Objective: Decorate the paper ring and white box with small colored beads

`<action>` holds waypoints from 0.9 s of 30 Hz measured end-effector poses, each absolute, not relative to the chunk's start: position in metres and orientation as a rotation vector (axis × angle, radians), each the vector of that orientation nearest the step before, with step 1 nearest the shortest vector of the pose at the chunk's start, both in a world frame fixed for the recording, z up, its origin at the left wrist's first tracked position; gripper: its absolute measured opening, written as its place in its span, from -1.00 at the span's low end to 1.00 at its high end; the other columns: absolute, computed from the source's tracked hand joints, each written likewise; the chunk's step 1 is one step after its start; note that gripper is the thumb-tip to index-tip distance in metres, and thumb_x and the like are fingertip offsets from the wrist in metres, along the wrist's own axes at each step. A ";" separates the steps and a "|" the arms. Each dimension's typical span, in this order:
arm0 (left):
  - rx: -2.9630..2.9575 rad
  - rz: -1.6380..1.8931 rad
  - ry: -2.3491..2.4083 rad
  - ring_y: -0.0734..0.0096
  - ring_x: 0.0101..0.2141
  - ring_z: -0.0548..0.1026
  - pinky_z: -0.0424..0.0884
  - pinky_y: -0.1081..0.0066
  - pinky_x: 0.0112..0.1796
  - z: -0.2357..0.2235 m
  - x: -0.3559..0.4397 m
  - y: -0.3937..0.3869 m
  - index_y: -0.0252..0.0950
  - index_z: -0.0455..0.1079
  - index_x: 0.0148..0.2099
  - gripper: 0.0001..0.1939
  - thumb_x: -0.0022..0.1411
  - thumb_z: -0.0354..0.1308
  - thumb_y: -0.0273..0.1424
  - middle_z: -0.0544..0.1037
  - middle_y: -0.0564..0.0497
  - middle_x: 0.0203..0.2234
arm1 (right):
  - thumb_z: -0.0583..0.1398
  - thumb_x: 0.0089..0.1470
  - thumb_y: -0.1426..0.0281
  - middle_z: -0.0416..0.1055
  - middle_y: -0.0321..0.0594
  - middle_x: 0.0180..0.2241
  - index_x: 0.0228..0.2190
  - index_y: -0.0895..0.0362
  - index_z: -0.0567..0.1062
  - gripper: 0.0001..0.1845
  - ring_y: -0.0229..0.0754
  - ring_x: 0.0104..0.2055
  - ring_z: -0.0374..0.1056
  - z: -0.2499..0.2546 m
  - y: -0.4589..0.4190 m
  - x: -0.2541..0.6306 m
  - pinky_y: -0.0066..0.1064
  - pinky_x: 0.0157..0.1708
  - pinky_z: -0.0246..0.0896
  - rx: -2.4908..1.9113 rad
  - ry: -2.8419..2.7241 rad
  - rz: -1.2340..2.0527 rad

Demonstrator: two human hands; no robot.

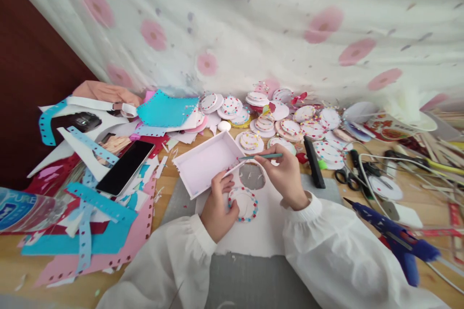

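Note:
My left hand (218,205) is curled, fingertips pressing on a white paper disc (243,203) rimmed with coloured dots, which lies on a white sheet (266,231). My right hand (286,174) pinches a thin teal tool (259,156), its tip pointing left at the corner of a shallow white box (206,161). A round hole (252,176) is cut in the sheet just above the disc.
Many finished dotted discs (286,120) are piled at the back. A black phone (125,166), blue and pink punched paper scraps (94,231) and a plastic bottle (21,210) lie left. Scissors (350,174), a black bar (313,161) and a blue glue gun (395,239) lie right.

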State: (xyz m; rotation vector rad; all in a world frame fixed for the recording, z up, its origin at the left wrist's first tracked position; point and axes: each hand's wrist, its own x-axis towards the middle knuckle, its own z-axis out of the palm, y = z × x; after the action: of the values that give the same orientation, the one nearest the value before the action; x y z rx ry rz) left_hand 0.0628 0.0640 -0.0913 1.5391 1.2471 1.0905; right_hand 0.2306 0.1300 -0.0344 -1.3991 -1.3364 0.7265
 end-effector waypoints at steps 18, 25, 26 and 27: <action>1.598 1.052 1.251 0.23 -0.05 0.44 0.39 0.11 -0.03 -0.091 0.059 0.066 -0.26 -0.28 0.31 -0.11 -0.01 0.05 -0.66 0.34 -0.25 0.05 | 0.41 -0.29 0.28 0.42 -0.34 -0.54 -0.54 0.11 0.42 -0.70 -0.28 -0.47 0.31 -0.039 0.126 0.237 -0.43 -0.45 0.18 -1.248 -0.896 1.116; 1.833 0.934 1.078 0.29 -0.12 0.47 0.40 0.27 -0.06 -0.079 0.054 0.064 -0.26 0.25 0.08 -0.56 0.12 0.09 -0.55 0.49 -0.10 -0.10 | 0.40 -0.24 0.33 0.42 -0.38 -0.53 -0.52 0.11 0.41 -0.72 -0.33 -0.47 0.31 -0.051 0.084 0.262 -0.49 -0.46 0.17 -1.224 -0.833 1.080; 1.841 0.883 1.040 0.30 -0.12 0.47 0.40 0.29 -0.07 -0.075 0.055 0.064 -0.27 0.30 0.03 -0.63 0.14 0.10 -0.51 0.50 -0.09 -0.12 | 0.40 -0.23 0.34 0.46 -0.35 -0.50 -0.51 0.10 0.41 -0.73 -0.30 -0.44 0.36 -0.055 0.076 0.263 -0.48 -0.43 0.20 -1.236 -0.834 1.070; 1.838 0.836 1.002 0.31 -0.13 0.47 0.40 0.31 -0.07 -0.072 0.055 0.063 -0.27 0.33 0.00 -0.68 0.17 0.09 -0.48 0.51 -0.08 -0.14 | 0.40 -0.22 0.33 0.49 -0.31 -0.47 -0.51 0.10 0.41 -0.74 -0.26 -0.40 0.40 -0.060 0.069 0.264 -0.44 -0.39 0.24 -1.248 -0.843 1.064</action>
State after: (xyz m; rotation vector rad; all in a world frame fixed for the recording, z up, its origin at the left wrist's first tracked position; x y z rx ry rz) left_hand 0.0549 0.0629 -0.0723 1.8382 1.0023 0.8355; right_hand 0.2643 0.0689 -0.0600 -1.2476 -0.8431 1.0640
